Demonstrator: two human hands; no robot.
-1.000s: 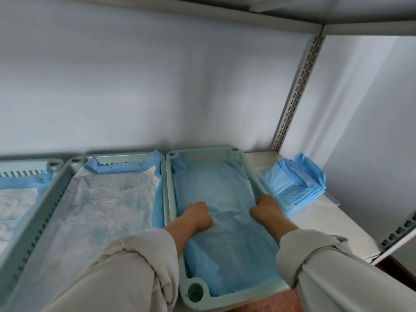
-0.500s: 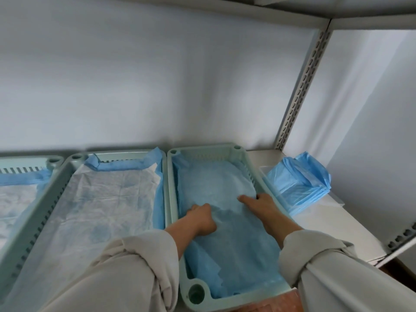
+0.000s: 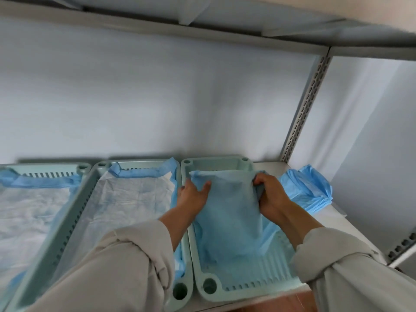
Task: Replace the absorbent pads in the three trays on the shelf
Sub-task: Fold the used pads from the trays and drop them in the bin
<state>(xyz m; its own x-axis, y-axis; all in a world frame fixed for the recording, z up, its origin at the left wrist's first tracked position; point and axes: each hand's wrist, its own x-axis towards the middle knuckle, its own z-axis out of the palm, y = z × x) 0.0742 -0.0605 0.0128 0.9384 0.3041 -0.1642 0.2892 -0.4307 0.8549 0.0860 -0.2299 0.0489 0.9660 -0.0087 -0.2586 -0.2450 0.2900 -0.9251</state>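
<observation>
Nearest, at the front of the shelf [image 3: 351,224]: two pale sleeves, and the right tray [image 3: 216,296] with its ribbed floor now bare on the right side. Covered flat by blue a moment ago; uncovered now.

Just past that, over the right tray: blue pad [image 3: 227,212] lifted and bunched, its far edge raised up, its near end hanging down into the tray. Lying flat half a second back, so now coming out. Left hand [image 3: 193,194] on the pad's left edge, thumb over the front, pinching it. Right hand [image 3: 270,194] curled round the pad's right edge, gripping tight.

Beside it to the left: middle tray [image 3: 99,190] with a white-and-blue pad spread inside, not touched. Left tray [image 3: 83,168] further over, also lined.

Further back on the right: stack of folded blue pads [image 3: 308,190] on the shelf, just beside the right tray.

Probably means the old pad here is nearly out, with a fresh one from the stack needed next.
</observation>
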